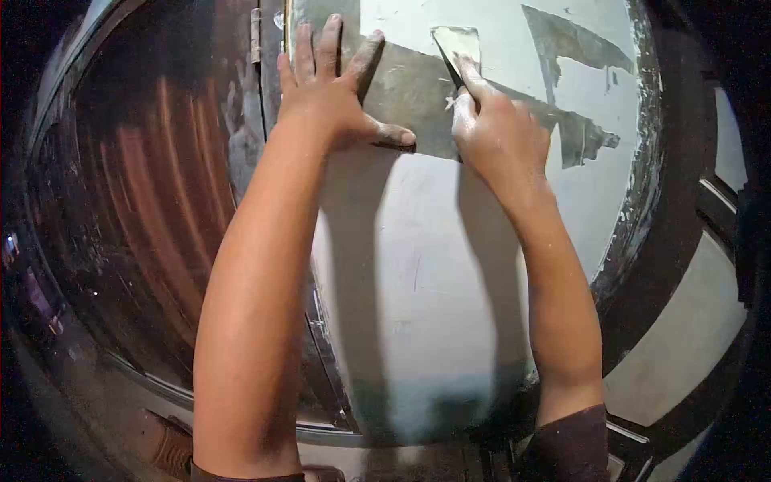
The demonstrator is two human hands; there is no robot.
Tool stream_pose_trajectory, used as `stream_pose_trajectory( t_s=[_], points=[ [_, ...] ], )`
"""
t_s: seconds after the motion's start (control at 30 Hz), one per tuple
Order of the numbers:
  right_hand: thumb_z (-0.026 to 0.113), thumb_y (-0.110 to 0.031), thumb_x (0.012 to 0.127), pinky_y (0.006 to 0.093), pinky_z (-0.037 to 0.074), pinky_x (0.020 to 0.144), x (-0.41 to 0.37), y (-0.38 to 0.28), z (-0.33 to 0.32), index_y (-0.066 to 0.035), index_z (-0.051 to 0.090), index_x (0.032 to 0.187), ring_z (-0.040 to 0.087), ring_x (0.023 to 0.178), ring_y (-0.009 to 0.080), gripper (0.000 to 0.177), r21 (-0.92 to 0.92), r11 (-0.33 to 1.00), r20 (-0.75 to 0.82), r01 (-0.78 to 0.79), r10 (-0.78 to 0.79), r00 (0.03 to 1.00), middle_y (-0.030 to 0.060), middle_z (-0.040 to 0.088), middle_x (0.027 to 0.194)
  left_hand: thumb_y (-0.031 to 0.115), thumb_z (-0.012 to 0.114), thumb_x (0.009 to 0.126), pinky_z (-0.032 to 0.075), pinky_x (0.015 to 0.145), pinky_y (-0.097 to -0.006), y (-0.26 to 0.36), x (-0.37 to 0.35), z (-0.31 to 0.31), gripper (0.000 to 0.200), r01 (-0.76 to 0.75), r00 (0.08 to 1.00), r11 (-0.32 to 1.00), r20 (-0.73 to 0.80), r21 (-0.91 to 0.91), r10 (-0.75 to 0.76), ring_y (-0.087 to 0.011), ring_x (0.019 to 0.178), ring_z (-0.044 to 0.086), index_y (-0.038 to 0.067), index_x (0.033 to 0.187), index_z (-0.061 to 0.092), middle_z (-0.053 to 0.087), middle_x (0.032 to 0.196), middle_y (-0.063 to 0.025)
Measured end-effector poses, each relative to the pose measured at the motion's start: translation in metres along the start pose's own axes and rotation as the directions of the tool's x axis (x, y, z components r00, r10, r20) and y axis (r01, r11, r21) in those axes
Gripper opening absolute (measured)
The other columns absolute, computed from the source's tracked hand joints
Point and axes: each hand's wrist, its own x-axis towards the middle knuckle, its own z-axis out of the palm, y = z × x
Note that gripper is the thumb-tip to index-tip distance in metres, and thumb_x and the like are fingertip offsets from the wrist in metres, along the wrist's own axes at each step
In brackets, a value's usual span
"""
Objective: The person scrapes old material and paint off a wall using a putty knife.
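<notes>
My left hand (325, 100) lies against the upper part of an upright panel (434, 225), fingers spread and fingertips dusted white. My right hand (504, 136) grips a putty knife (456, 38), its index finger stretched along the pale blade. The blade's wide edge points upward and rests on or very near the white layer; the handle is mostly hidden in my fist. Between the hands a bare grey-brown patch (418, 92) shows, with white coating around it. A small white flake (450, 103) sits beside my right thumb.
Left of the panel stands a dark, glossy section (152, 177) with reddish-brown reflections and a hinge (256, 36). On the right, a dark frame edge (642, 145) is smeared white, and pale panels (683, 353) lie beyond it. Another bare patch (578, 48) is at upper right.
</notes>
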Motion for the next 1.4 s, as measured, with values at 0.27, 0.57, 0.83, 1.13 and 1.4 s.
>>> stream_pose_trajectory(
  t_s=[0.27, 0.57, 0.83, 1.13, 1.4],
  points=[
    [0.049, -0.031, 0.100, 0.0552, 0.056, 0.080, -0.029, 0.043, -0.015, -0.033, 0.058, 0.147, 0.072, 0.085, 0.0438, 0.048, 0.109, 0.983, 0.048, -0.151, 0.146, 0.988, 0.0222, 0.074, 0.085, 0.093, 0.076, 0.044, 0.000, 0.123, -0.0672, 0.004, -0.001, -0.009, 0.147, 0.030, 0.996, 0.999, 0.080, 0.010, -0.031, -0.0483, 0.158, -0.010, 0.034, 0.167, 0.020, -0.004, 0.175, -0.0184],
    [0.050, -0.035, 0.103, 0.0468, 0.053, 0.087, 0.003, 0.054, -0.028, -0.025, 0.060, 0.145, 0.070, 0.099, 0.0416, 0.044, 0.182, 0.975, 0.042, -0.130, 0.124, 0.991, 0.0209, 0.074, 0.108, 0.092, 0.077, 0.041, 0.000, 0.125, -0.0641, 0.005, 0.000, -0.008, 0.149, 0.049, 0.995, 0.998, 0.081, 0.032, -0.052, -0.0444, 0.159, -0.012, 0.034, 0.167, 0.022, -0.004, 0.175, -0.0155],
    [0.048, -0.034, 0.101, 0.0579, 0.054, 0.089, -0.004, 0.064, -0.027, -0.033, 0.056, 0.148, 0.070, 0.095, 0.0472, 0.048, 0.118, 0.984, 0.073, -0.130, 0.122, 0.990, 0.0258, 0.073, 0.098, 0.090, 0.079, 0.043, 0.000, 0.125, -0.0643, 0.005, 0.001, -0.011, 0.147, 0.060, 0.992, 0.998, 0.110, 0.035, -0.063, -0.0453, 0.159, -0.012, 0.036, 0.167, 0.021, -0.005, 0.175, -0.0167],
    [0.051, -0.036, 0.101, 0.0554, 0.056, 0.081, -0.028, 0.101, -0.026, -0.040, 0.056, 0.148, 0.071, 0.088, 0.0458, 0.047, -0.025, 0.995, 0.100, -0.099, 0.101, 0.990, 0.0248, 0.073, 0.088, 0.091, 0.077, 0.048, 0.005, 0.122, -0.0696, 0.001, 0.000, -0.007, 0.144, -0.004, 0.998, 0.997, 0.057, 0.074, 0.000, -0.0500, 0.158, -0.006, 0.034, 0.167, 0.020, -0.004, 0.175, -0.0168],
    [0.050, -0.036, 0.102, 0.0574, 0.055, 0.079, -0.001, 0.101, -0.039, -0.039, 0.058, 0.145, 0.071, 0.083, 0.0449, 0.044, 0.018, 1.000, 0.096, 0.005, -0.006, 0.995, 0.0225, 0.072, 0.083, 0.091, 0.079, 0.041, -0.004, 0.120, -0.0726, 0.020, 0.022, -0.003, 0.147, -0.061, 0.998, 0.997, 0.019, 0.038, 0.061, -0.0512, 0.157, -0.010, 0.040, 0.166, 0.020, 0.000, 0.175, -0.0186]
  ],
)
